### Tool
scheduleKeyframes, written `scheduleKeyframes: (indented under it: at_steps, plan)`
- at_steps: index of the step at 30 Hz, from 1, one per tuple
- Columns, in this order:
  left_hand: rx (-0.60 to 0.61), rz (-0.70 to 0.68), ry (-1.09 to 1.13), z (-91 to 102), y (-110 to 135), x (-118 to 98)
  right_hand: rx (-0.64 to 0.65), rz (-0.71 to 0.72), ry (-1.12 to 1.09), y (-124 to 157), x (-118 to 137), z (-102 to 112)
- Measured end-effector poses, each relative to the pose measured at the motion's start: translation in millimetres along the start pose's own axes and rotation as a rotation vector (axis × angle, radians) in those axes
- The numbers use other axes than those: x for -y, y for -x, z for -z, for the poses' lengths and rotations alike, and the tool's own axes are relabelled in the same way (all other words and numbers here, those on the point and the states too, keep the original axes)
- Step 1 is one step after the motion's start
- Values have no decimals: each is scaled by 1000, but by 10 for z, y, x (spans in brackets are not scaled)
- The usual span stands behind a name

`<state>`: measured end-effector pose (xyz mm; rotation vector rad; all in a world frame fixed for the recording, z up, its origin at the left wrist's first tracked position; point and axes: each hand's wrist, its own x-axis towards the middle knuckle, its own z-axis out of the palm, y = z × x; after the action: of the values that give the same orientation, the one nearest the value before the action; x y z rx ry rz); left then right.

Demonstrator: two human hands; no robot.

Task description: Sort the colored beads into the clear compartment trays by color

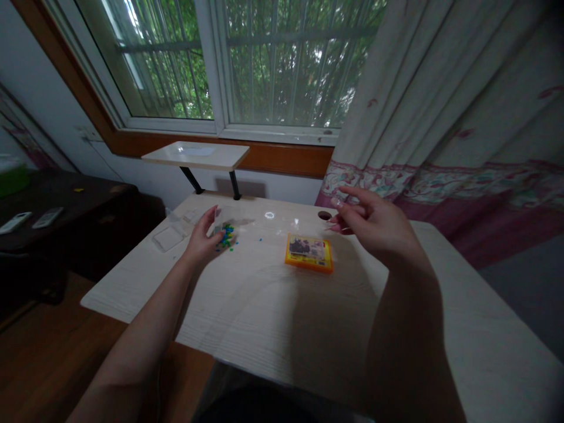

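My left hand (203, 241) is closed around the near left side of a clear plastic box (231, 215). Small blue, green and yellow pieces (226, 235) lie in a heap at the box, beside my thumb; a few are loose on the table. My right hand (370, 223) is raised over the right part of the table, thumb and index finger close together. Whatever is between those fingertips, if anything, is too small to make out. Between my hands, nearer the right one, lies a flat orange-yellow box (309, 254) with a printed picture on top.
A clear plastic case (168, 239) lies on the pale wooden table (259, 317), left of my left hand. Behind it stands a small raised shelf (198, 154) on black legs. A round hole (325, 215) is near the back edge. A curtain (440, 135) hangs at the right.
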<state>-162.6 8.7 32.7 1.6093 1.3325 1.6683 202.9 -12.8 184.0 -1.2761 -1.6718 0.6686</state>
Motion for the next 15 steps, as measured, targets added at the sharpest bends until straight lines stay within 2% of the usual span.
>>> scheduleKeyframes:
  at_steps: [4, 15]
  plan:
    - [-90, -24, 69, 38, -71, -1, 7, -10, -15, -1, 7, -2]
    - [-317, 69, 303, 238, -184, 154, 11, 5, 8, -9, -13, 5]
